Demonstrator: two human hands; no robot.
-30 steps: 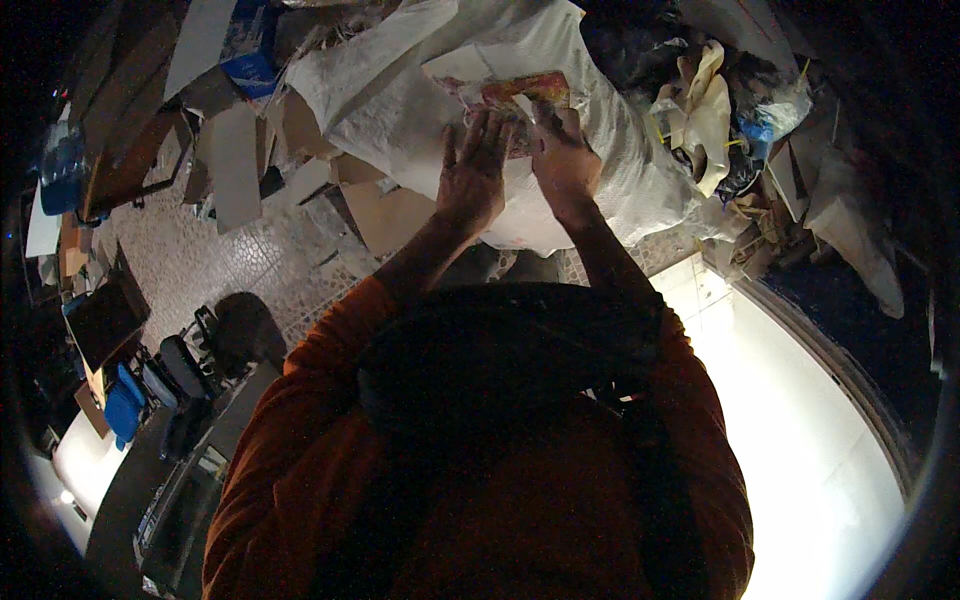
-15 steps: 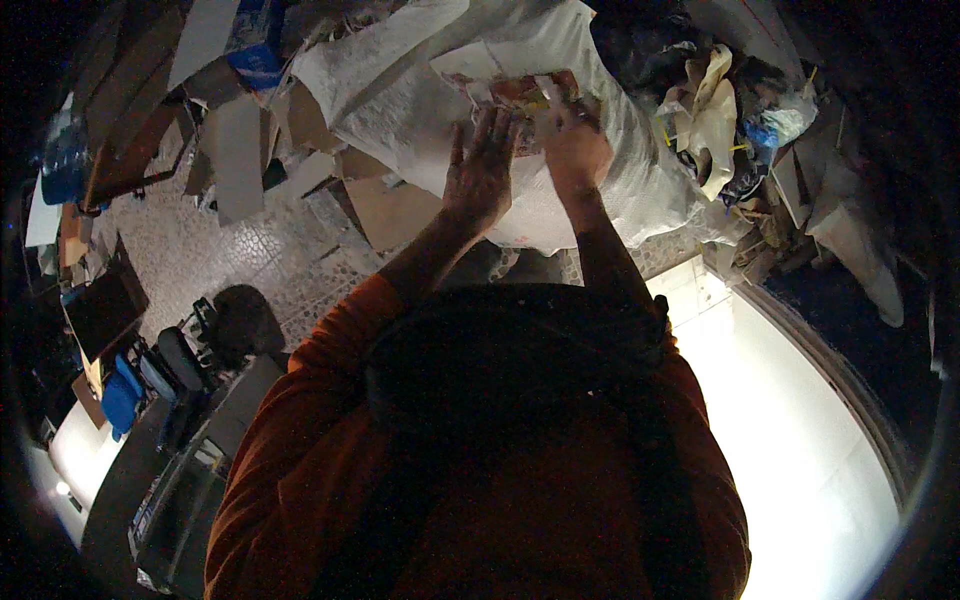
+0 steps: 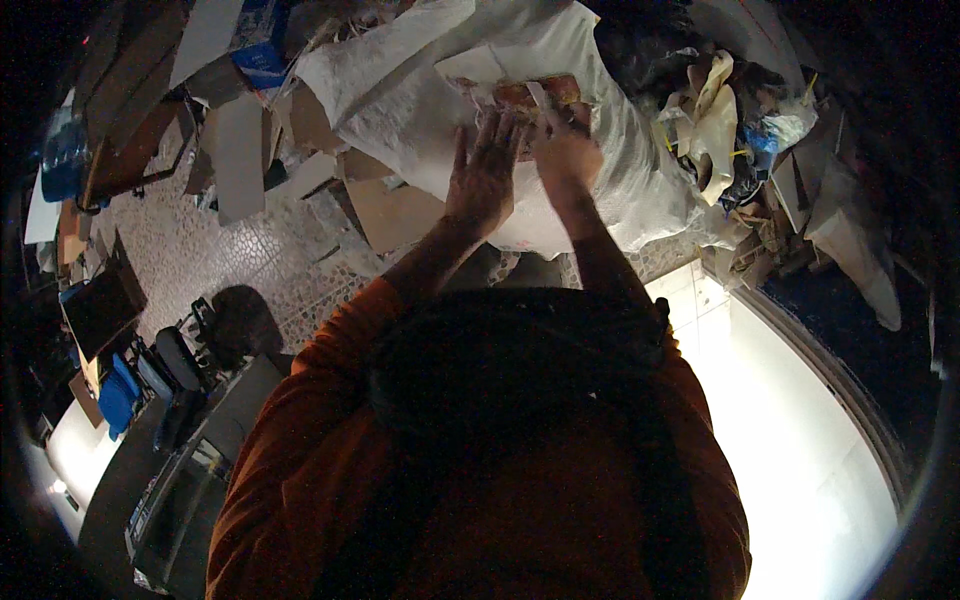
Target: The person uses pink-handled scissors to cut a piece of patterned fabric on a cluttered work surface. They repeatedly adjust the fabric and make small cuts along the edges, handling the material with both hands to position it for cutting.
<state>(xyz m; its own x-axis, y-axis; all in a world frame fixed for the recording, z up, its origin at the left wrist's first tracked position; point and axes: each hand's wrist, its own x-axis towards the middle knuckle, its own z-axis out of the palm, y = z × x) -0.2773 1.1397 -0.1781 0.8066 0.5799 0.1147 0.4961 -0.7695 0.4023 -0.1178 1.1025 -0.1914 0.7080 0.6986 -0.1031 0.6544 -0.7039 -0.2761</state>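
Note:
A large white woven sack (image 3: pixel 395 90) lies in front of me, a torn patch with red and yellow print (image 3: pixel 515 92) on its upper face. My left hand (image 3: pixel 482 175) rests on the patch's lower edge and the sack, fingers stretched out and apart. My right hand (image 3: pixel 568 155), somewhat blurred, is just beside it, fingers curled on a narrow pale strip (image 3: pixel 537 95) at the patch. Whether the strip is still attached, I cannot tell. Both my forearms reach up over the dark bag across my chest (image 3: pixel 510 350).
Cardboard pieces (image 3: pixel 238 160) lie left of the sack on a speckled tiled floor (image 3: pixel 250 250). Crumpled plastic and paper (image 3: pixel 715 130) pile at the right. At lower left stand chairs (image 3: pixel 175 365) and a dark counter (image 3: pixel 170 500). A brightly lit white surface (image 3: pixel 790 430) is at lower right.
Both my hands and the sack appear slightly further right in the picture than a second ago. My right hand has shifted a little at the printed patch, its fingers staying curled.

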